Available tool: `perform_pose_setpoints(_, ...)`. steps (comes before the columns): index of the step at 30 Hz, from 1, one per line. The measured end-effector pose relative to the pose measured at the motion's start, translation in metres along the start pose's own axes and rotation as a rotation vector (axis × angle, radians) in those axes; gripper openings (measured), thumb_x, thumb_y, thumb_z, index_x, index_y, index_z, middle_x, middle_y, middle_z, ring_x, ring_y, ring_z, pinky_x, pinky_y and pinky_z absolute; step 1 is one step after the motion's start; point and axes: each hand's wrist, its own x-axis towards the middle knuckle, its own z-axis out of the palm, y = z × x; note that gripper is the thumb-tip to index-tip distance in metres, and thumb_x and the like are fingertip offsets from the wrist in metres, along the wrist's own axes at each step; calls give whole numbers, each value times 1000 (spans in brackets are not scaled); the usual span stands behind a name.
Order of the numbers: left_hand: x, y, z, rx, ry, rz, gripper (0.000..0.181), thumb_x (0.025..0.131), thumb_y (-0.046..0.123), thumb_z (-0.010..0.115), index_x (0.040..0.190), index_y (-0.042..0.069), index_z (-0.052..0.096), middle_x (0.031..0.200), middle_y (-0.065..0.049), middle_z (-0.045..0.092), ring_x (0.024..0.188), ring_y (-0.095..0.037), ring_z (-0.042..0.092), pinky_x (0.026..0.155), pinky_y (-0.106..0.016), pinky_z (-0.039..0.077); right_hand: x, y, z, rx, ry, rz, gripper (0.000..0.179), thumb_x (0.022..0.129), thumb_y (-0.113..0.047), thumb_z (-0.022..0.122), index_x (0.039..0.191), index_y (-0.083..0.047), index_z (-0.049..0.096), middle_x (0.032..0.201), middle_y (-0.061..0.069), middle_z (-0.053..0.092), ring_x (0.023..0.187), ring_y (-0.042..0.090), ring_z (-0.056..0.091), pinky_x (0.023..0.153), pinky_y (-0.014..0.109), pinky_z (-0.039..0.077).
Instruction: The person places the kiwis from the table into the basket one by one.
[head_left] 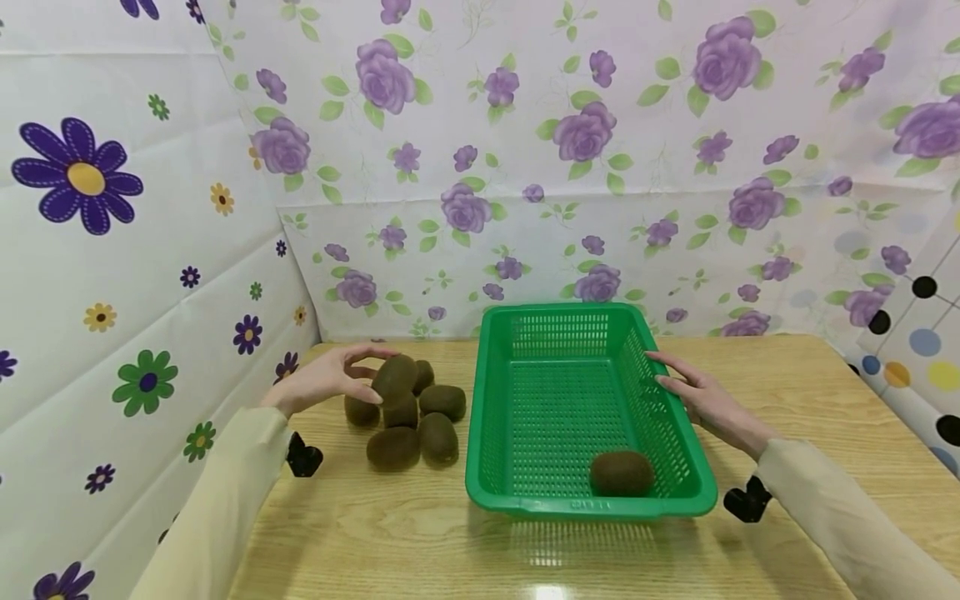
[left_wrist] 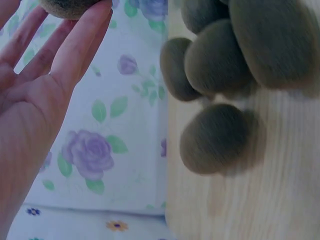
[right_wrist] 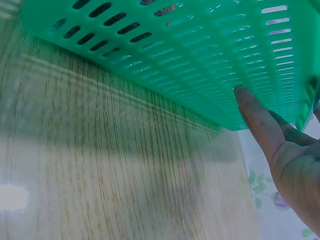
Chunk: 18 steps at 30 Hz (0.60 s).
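Note:
My left hand [head_left: 333, 379] pinches a brown kiwi [head_left: 394, 380] between thumb and fingers, raised over the other kiwis; in the left wrist view only the underside of this kiwi shows at the top. Below it several more kiwis [head_left: 393, 448] lie in a loose cluster on the table. A green plastic basket [head_left: 592, 506] with slotted walls stands right of them, and a single kiwi [head_left: 622, 474] lies inside at its front right. At the basket's right rim, my right hand [head_left: 705, 400] grips the edge, with fingers against the outer wall in the right wrist view.
The wooden table [head_left: 352, 533] runs under everything. A flowered cloth [head_left: 420, 250] hangs behind its far edge, and another printed cloth [head_left: 150, 283] hangs close along the left side. Dotted sheeting [head_left: 922, 342] borders the right.

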Motion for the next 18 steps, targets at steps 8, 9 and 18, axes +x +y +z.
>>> perform_pose_setpoints(8,20,22,7,-10,-60,64,62,76,12,74,131,18,47,138,1,35,120,-29,37,92,-47,35,-1,-1,1,-18,-9,-10,54,99,-23,40,147,-18,15,145,21,5,111,36,45,77,48,47)
perform_pose_setpoints(9,22,25,8,-9,-66,70,62,75,12,74,131,18,48,137,1,35,119,-29,37,91,-46,36,-1,-1,1,-17,-11,-12,54,99,-23,39,147,-18,15,145,20,5,112,36,45,77,48,47)
perform_pose_setpoints(18,45,45,23,76,-121,105,62,75,19,75,130,26,49,137,7,35,117,-25,41,88,-44,40,1,2,0,22,-13,-18,55,99,-20,40,147,-16,13,143,22,9,109,34,48,77,48,47)
